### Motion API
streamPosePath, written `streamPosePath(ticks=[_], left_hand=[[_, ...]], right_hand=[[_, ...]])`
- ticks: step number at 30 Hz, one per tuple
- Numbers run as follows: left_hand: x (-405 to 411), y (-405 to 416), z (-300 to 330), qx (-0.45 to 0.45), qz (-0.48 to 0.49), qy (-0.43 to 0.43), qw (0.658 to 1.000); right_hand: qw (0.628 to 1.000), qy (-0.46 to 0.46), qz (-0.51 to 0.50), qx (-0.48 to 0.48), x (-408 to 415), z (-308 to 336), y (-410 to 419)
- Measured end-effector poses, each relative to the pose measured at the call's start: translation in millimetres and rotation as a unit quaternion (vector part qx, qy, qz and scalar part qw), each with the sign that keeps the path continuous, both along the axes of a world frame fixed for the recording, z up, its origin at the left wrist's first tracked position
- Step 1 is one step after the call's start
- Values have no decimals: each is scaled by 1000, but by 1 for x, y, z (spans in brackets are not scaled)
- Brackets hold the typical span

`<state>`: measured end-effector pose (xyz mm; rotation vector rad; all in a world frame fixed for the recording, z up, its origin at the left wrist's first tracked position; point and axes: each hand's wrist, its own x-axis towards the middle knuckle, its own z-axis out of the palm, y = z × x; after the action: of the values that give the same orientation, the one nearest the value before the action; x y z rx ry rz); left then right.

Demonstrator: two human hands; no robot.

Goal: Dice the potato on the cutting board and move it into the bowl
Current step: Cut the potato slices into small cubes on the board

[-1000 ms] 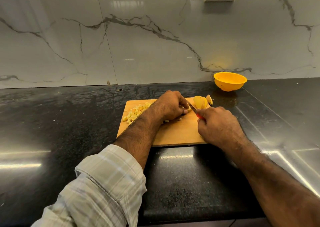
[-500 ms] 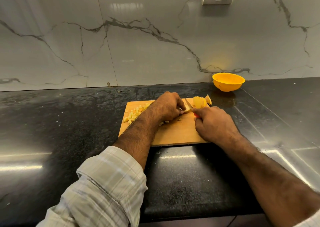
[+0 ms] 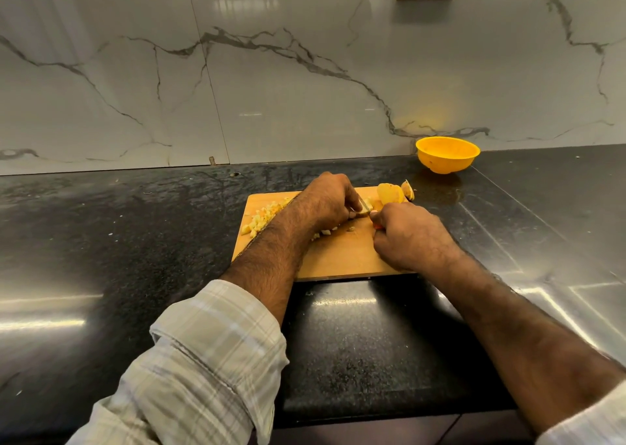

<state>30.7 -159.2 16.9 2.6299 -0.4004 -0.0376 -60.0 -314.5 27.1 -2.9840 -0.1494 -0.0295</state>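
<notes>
Head view: a person is dicing on the cutting board point(image 3: 342, 258), which lies on the dark desk point(image 3: 135, 241).
Left hand point(image 3: 325, 200): fingers are curled and press down a small potato piece point(image 3: 367, 205) near the middle of the board.
Right hand point(image 3: 413, 238): fingers are wrapped round the red-handled knife point(image 3: 364, 204); the blade meets that piece.
Potato: uncut chunks point(image 3: 389, 193) sit at the board's far right corner; the diced pile point(image 3: 262, 217) lies at its far left.
Bowl point(image 3: 447, 154): beyond the board, to its far right, and it looks empty.
Handling: potato is probably firm but wet and slippery; hold it from above, close to the blade, fingertips tucked back.
</notes>
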Motion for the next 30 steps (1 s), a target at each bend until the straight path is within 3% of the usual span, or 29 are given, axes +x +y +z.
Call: streamPosePath(ticks=[3, 8, 17, 22, 27, 30], left_hand=[[-1, 1, 0, 0, 1, 1, 1000], [0, 8, 1, 9, -2, -14, 1000], [3, 7, -1, 42, 5, -24, 999], [1, 8, 1, 97, 20, -45, 994], [-2, 18, 0, 79, 22, -53, 995], [-4, 21, 2, 75, 25, -54, 995]], right_hand=[[1000, 1, -5, 20, 0, -1, -2], [996, -82, 19, 28, -13, -4, -6], [998, -11, 39, -47, -10, 0, 11], [999, -9, 4, 41, 1, -3, 4], [993, -105, 24, 54, -7, -9, -6], [992, -103, 41, 54, -13, -8, -6]])
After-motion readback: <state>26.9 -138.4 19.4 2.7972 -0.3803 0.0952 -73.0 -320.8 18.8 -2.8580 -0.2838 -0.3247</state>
